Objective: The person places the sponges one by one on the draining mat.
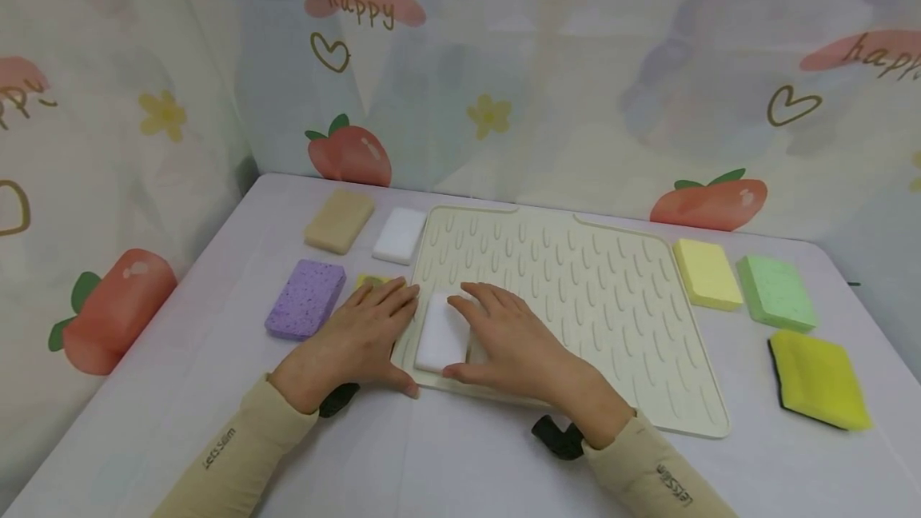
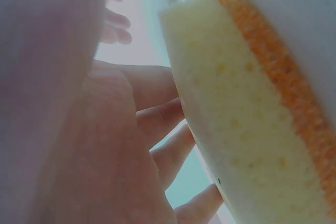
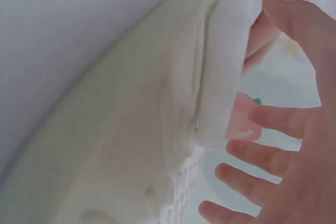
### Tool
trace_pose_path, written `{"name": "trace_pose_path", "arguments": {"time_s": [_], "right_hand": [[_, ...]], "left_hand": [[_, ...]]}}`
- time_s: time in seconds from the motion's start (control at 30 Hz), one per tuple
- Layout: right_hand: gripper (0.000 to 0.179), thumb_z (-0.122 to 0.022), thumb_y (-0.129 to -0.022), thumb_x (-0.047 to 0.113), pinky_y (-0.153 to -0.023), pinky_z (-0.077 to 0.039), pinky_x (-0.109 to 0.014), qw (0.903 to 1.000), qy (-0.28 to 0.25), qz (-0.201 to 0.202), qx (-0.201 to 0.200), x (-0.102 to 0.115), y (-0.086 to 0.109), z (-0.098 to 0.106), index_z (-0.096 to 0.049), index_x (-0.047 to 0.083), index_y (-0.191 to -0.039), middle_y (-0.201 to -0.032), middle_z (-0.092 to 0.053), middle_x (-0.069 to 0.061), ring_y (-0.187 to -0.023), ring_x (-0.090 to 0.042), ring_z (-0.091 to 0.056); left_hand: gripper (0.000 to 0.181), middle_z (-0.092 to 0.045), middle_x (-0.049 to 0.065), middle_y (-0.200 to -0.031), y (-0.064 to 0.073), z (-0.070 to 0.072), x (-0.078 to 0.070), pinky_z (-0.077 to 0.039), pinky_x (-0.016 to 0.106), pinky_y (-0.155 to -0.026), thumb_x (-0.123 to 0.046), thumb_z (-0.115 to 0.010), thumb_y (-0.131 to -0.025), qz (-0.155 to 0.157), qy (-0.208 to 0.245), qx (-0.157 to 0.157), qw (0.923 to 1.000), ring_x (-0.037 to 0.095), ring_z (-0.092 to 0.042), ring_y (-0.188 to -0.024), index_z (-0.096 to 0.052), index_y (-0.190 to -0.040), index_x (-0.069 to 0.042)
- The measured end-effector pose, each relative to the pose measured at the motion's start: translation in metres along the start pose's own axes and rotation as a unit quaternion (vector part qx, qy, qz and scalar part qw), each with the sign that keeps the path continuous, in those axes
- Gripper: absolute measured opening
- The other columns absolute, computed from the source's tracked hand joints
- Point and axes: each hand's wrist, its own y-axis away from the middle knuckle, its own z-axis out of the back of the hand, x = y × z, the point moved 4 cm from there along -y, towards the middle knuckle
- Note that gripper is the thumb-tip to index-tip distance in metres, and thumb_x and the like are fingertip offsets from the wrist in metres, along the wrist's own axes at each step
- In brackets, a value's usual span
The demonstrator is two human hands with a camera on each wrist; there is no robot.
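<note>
A white sponge (image 1: 440, 334) lies at the left front of the cream ridged mat (image 1: 576, 302). Over its right side is my right hand (image 1: 518, 342), its fingers (image 3: 262, 182) spread and apart from the sponge in the right wrist view. The thumb is near the sponge's front corner. My left hand (image 1: 360, 334) is left of the mat, palm down with fingers extended. It covers most of a yellow sponge (image 1: 374, 278). In the left wrist view this sponge (image 2: 231, 103) shows a pale yellow body and an orange layer, and the fingers (image 2: 173, 150) reach behind it.
Left of the mat lie a purple sponge (image 1: 305, 300), a tan sponge (image 1: 340, 221) and another white sponge (image 1: 399, 235). On the right are a pale yellow sponge (image 1: 707, 274), a green sponge (image 1: 777, 292) and a bright yellow sponge (image 1: 820, 378) with a dark underside. Printed cloth (image 1: 540, 86) hangs behind the table.
</note>
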Motion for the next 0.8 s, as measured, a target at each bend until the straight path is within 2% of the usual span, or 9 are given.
{"name": "trace_pose_path", "arguments": {"time_s": [0.2,0.43,0.6,0.8], "right_hand": [[0.078,-0.072,-0.084,0.054,-0.113,-0.038,-0.053,0.9996,-0.024,0.012,0.010,0.0005,0.0010,-0.0059,-0.046,0.012,-0.145,-0.153,-0.040,-0.015,-0.140,-0.035,-0.042],[0.074,-0.074,-0.084,0.051,-0.111,-0.041,-0.051,0.9990,-0.030,0.032,-0.002,0.0015,-0.0006,-0.0084,-0.050,0.013,-0.143,-0.151,-0.044,-0.014,-0.138,-0.034,-0.046],[0.075,-0.074,-0.083,0.053,-0.110,-0.042,-0.052,0.9992,-0.029,0.026,-0.009,0.0022,-0.0005,-0.0086,-0.050,0.014,-0.141,-0.149,-0.045,-0.014,-0.137,-0.034,-0.047],[0.083,-0.073,-0.080,0.060,-0.112,-0.039,-0.052,0.9995,-0.029,0.010,-0.005,-0.0008,0.0033,-0.0034,-0.045,0.018,-0.146,-0.155,-0.038,-0.011,-0.140,-0.033,-0.042]], "left_hand": [[0.119,-0.029,0.010,-0.163,0.0008,0.0004,0.0000,-0.020,0.056,-0.122,-0.075,-0.074,-0.065,0.001,0.006,-0.003,1.0000,0.032,-0.018,-0.153,-0.037,-0.152,-0.002],[0.119,-0.030,0.010,-0.163,0.0013,0.0009,0.0001,-0.020,0.056,-0.122,-0.075,-0.074,-0.066,-0.001,0.006,-0.003,1.0000,0.032,-0.018,-0.153,-0.038,-0.151,-0.001],[0.118,-0.029,0.010,-0.163,0.0014,0.0007,0.0002,-0.019,0.056,-0.122,-0.075,-0.074,-0.066,0.001,0.005,-0.001,1.0000,0.031,-0.018,-0.153,-0.038,-0.152,-0.002],[0.119,-0.029,0.010,-0.163,0.0014,0.0012,0.0000,-0.019,0.056,-0.122,-0.075,-0.075,-0.065,0.003,0.004,0.003,1.0000,0.031,-0.018,-0.153,-0.038,-0.151,-0.002]]}}
